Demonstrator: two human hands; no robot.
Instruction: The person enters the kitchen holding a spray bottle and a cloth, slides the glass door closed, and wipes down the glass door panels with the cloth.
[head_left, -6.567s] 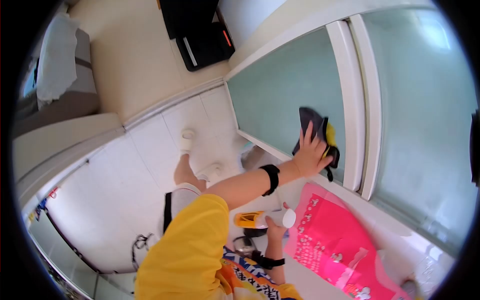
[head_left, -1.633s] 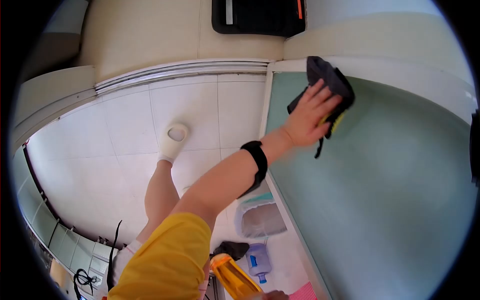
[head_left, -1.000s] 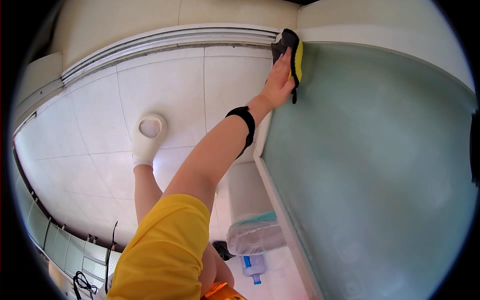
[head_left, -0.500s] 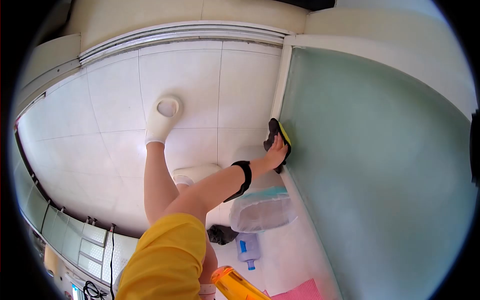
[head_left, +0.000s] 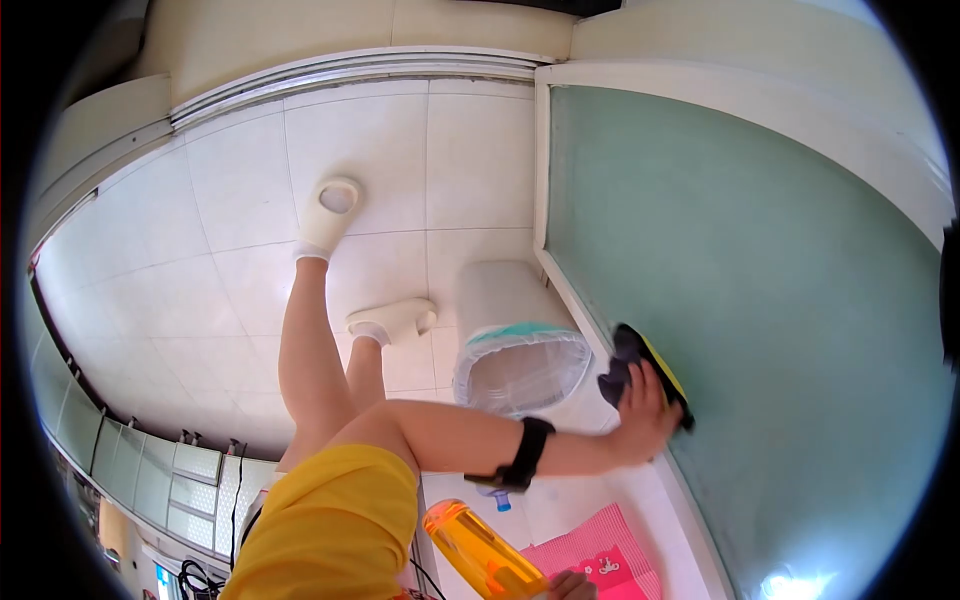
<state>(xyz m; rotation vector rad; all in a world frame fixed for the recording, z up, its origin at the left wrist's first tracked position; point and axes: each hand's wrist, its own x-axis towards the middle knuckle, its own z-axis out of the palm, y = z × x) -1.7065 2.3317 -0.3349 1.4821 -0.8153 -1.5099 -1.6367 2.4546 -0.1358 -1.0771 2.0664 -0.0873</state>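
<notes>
My left hand (head_left: 645, 415), its arm in a yellow sleeve and with a black band on the forearm, presses a dark grey and yellow cloth (head_left: 625, 362) against the frosted glass panel (head_left: 780, 330). The fingers lie over the bunched cloth. At the bottom edge my right hand (head_left: 572, 586) is only partly in view, closed at the lower end of a translucent orange bottle (head_left: 482, 548).
A bin (head_left: 510, 290) with a clear liner stands beside the glass frame. A pink patterned mat (head_left: 600, 550) lies below it, near a blue plastic jug (head_left: 502, 500) mostly hidden by my arm. White slippers (head_left: 335, 210) are on the tiled floor. A metal track (head_left: 370, 72) runs along the far edge.
My left hand has slid the cloth along the glass, down and right in view, away from the frame's edge. More of the orange bottle shows, and my right hand has come into view.
</notes>
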